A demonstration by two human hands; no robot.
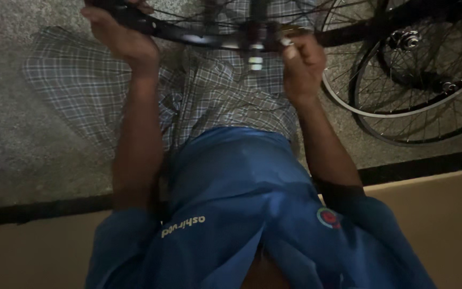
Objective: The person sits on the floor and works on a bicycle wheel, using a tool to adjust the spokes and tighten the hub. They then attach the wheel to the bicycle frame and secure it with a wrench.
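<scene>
1. speckled grey floor (38,134) fills the scene, dimly lit, with a dark strip (429,163) and a tan band (445,214) running across the lower part of the view.
2. right at the top edge sits the black wheel rim (199,37), held out in front of the person over their lap, its thin spokes (188,13) fanning up out of frame.
3. the left hand (121,35) is up on the rim's left stretch, fingers curled shut around it, wrist bent back toward the camera.
4. the right hand (303,61) is closed into a fist at the rim's right side, pinching a small silvery tool or fitting (286,43) against the rim; too blurred to say which it is.
5. just beside that fist, a pale cylindrical part (256,56) hangs below the rim, near the middle of the view.
6. both bare forearms run down from the hands toward the camera, well apart, the lap between them.
7. under the rim lies the checked cloth (209,101) worn over the legs, spreading out to the left on the floor.
8. closer in, the blue shirt (241,203) takes up the bottom centre, with a round badge on the chest.
9. off to the right, two more spoked wheels (418,91) lie overlapping on the floor, one with a pale rim and one dark, hubs (405,38) glinting, near the right hand but not touching it.
</scene>
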